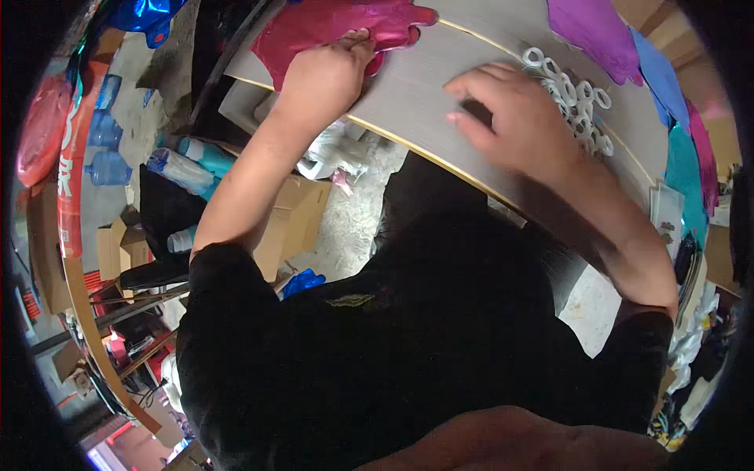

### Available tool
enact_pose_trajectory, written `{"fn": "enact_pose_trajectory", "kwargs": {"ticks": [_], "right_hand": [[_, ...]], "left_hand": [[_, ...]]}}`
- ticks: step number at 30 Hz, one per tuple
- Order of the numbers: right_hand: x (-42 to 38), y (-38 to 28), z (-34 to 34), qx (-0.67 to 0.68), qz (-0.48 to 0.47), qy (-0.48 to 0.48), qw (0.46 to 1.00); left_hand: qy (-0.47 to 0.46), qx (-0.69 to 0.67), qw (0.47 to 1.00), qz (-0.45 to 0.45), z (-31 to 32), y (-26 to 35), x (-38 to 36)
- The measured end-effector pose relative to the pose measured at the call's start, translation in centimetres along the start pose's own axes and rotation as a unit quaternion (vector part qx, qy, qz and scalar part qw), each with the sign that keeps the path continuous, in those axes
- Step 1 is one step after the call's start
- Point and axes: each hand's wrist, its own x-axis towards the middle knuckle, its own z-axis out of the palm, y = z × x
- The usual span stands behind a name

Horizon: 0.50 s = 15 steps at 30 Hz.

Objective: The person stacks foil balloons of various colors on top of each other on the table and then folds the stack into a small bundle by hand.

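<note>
My left hand (pixel 326 74) presses down at the edge of a shiny pink foil balloon (pixel 314 27) that lies flat on the grey table (pixel 416 86). Its fingers are curled together on the foil, and the fingertips are partly hidden. Over the middle of the table is my right hand (pixel 518 118), thumb and fingers apart, with nothing visible between them. Just beyond that hand lies a heap of small white rings (pixel 583 93), partly covered by the wrist.
A purple foil sheet (pixel 593 39) lies at the table's far right, with blue foil (pixel 664 74) and teal foil (pixel 685 180) hanging along the edge. Cardboard boxes (pixel 302 216) stand on the floor below left, near blue water jugs (pixel 108 169). A red-and-white banner strip (pixel 71 180) runs at left.
</note>
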Motion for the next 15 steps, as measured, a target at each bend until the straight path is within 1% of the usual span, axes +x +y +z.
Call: {"fn": "enact_pose_trajectory", "kwargs": {"ticks": [1,2,3,4,5,7,8,10,11,12,13,14,15], "right_hand": [[0.5,0.6,0.2,-0.008,0.003,0.006,1.0],[0.9,1.1,0.4,-0.016,0.006,0.011,1.0],[1.3,1.5,0.7,-0.015,0.006,0.01,1.0],[1.7,1.9,1.1,-0.013,-0.014,0.038,0.999],[2.2,2.1,1.4,-0.011,-0.035,0.067,0.997],[3.2,2.4,1.6,-0.022,-0.034,0.07,0.997],[3.4,2.5,1.6,-0.034,-0.03,0.073,0.996],[3.0,2.6,1.4,-0.044,-0.028,0.07,0.996],[2.7,2.7,1.3,-0.051,-0.026,0.068,0.996],[1.9,2.6,1.1,-0.051,-0.025,0.068,0.996],[0.3,2.2,0.8,-0.11,-0.003,0.039,0.993],[-1.1,1.6,0.4,-0.17,0.019,0.008,0.985],[-2.7,0.6,-0.2,-0.173,0.023,0.007,0.985]], "left_hand": [[-0.048,0.004,0.998,-0.035,-0.5,0.1,0.0],[-0.049,0.004,0.998,-0.036,-0.6,-0.1,0.1],[-0.023,-0.019,0.998,-0.057,-0.7,-0.3,0.2],[0.003,-0.043,0.996,-0.078,-0.6,-0.5,0.2],[0.003,-0.043,0.996,-0.08,-0.4,-0.8,0.1],[0.124,-0.174,0.969,-0.121,0.0,-1.2,0.2],[0.125,-0.174,0.969,-0.121,0.1,-1.3,0.1],[0.107,-0.24,0.944,-0.201,0.3,-1.3,0.1],[0.107,-0.24,0.944,-0.2,0.5,-1.5,0.1],[0.117,-0.282,0.928,-0.214,0.7,-1.6,0.1],[0.125,-0.325,0.91,-0.226,1.0,-1.8,0.1],[0.124,-0.327,0.909,-0.225,0.6,-1.7,0.2],[0.116,-0.342,0.898,-0.251,0.1,-1.6,0.3]]}}
